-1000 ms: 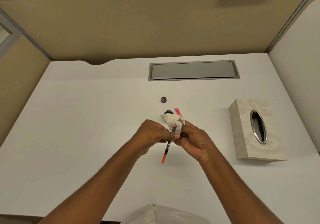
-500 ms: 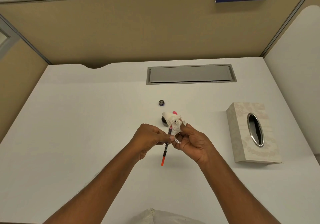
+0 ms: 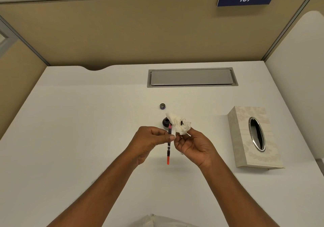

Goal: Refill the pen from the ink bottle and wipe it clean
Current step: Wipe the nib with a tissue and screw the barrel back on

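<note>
My left hand point(image 3: 150, 141) pinches a slim pen point(image 3: 168, 149) near its middle; the pen stands almost upright, pink tip up, orange end down. My right hand point(image 3: 192, 146) holds a crumpled white tissue point(image 3: 178, 124) with dark ink spots, just right of the pen's tip and apart from it. A small dark ink bottle point(image 3: 165, 122) stands on the white desk point(image 3: 87, 121) right behind the pen, partly hidden by the tissue. Its cap point(image 3: 162, 106) lies further back.
A patterned tissue box point(image 3: 245, 148) with an oval metal opening lies to the right. A grey cable hatch point(image 3: 192, 77) is set in the desk at the back. Beige partition walls enclose the desk. A clear plastic bag point(image 3: 157, 221) shows at the bottom edge.
The tissue was wrapped around the pen's upper part; my right hand has drawn it off to the right, so the pink tip now shows. The ink spots on the tissue are visible.
</note>
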Action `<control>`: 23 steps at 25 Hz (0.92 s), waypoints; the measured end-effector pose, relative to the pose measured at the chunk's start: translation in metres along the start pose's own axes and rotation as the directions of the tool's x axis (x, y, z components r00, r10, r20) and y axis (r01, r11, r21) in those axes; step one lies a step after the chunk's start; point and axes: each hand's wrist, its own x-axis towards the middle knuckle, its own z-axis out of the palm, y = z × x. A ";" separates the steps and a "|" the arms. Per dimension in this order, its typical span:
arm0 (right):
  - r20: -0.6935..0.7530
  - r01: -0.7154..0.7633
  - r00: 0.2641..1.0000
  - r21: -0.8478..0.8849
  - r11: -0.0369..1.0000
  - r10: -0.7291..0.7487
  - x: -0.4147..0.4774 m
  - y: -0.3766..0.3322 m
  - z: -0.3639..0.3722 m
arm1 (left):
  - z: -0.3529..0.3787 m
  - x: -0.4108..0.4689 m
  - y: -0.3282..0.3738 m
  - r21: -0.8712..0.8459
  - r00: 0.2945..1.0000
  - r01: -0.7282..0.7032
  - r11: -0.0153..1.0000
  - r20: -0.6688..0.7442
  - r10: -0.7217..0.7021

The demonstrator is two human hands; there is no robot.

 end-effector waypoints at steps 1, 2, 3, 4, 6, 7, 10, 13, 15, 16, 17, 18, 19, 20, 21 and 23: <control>0.010 0.021 1.000 -0.005 1.000 -0.021 -0.001 0.001 0.001 | 0.000 0.000 0.000 -0.010 1.000 -0.013 1.000 0.004 0.013; 0.015 0.045 0.999 -0.013 0.999 -0.045 -0.003 0.001 0.002 | 0.001 0.000 0.000 -0.025 0.999 -0.033 0.999 0.011 0.033; 0.017 0.075 0.997 -0.040 0.996 -0.075 -0.003 0.002 0.003 | 0.002 -0.001 0.000 -0.046 0.998 -0.058 0.997 0.018 0.059; 0.016 0.109 0.994 -0.088 0.990 -0.108 -0.002 0.002 0.004 | 0.003 -0.001 0.000 -0.066 0.996 -0.085 0.994 0.021 0.087; 0.009 0.176 0.984 -0.182 0.967 -0.177 0.000 0.004 0.006 | 0.006 -0.001 0.000 -0.087 0.990 -0.138 0.987 0.009 0.139; -0.005 0.202 0.978 -0.224 0.953 -0.208 0.001 0.005 0.006 | 0.008 -0.002 -0.001 -0.088 0.986 -0.163 0.983 0.003 0.164; -0.050 0.281 0.944 -0.404 0.871 -0.327 0.002 0.010 0.008 | 0.013 -0.003 -0.001 -0.102 0.978 -0.209 0.973 -0.005 0.210; -0.072 0.330 0.907 -0.491 0.806 -0.415 -0.001 0.017 0.014 | 0.016 -0.005 -0.001 -0.117 0.972 -0.234 0.965 -0.043 0.231; -0.072 0.341 0.899 -0.504 0.794 -0.432 -0.002 0.020 0.017 | 0.019 -0.005 -0.002 -0.104 0.969 -0.239 0.965 -0.091 0.231; -0.066 0.339 0.902 -0.507 0.793 -0.428 -0.002 0.021 0.018 | 0.020 -0.005 -0.003 -0.097 0.967 -0.239 0.966 -0.113 0.228; -0.058 0.334 0.906 -0.509 0.793 -0.419 -0.003 0.021 0.019 | 0.021 -0.005 -0.003 -0.091 0.965 -0.238 0.967 -0.132 0.225; -0.050 0.328 0.912 -0.511 0.795 -0.408 -0.004 0.021 0.020 | 0.022 -0.005 -0.004 -0.086 0.963 -0.238 0.967 -0.150 0.223; -0.041 0.320 0.918 -0.513 0.796 -0.396 -0.004 0.022 0.020 | 0.022 -0.005 -0.005 -0.082 0.960 -0.238 0.968 -0.169 0.222; -0.033 0.313 0.923 -0.514 0.798 -0.383 -0.005 0.022 0.020 | 0.022 -0.005 -0.005 -0.081 0.957 -0.239 0.968 -0.186 0.221; -0.025 0.308 0.928 -0.513 0.801 -0.372 -0.006 0.022 0.020 | 0.022 -0.004 -0.006 -0.080 0.954 -0.241 0.967 -0.201 0.221; -0.012 0.290 0.938 -0.519 0.804 -0.347 -0.007 0.022 0.019 | 0.021 -0.002 -0.007 -0.092 0.949 -0.241 0.966 -0.228 0.215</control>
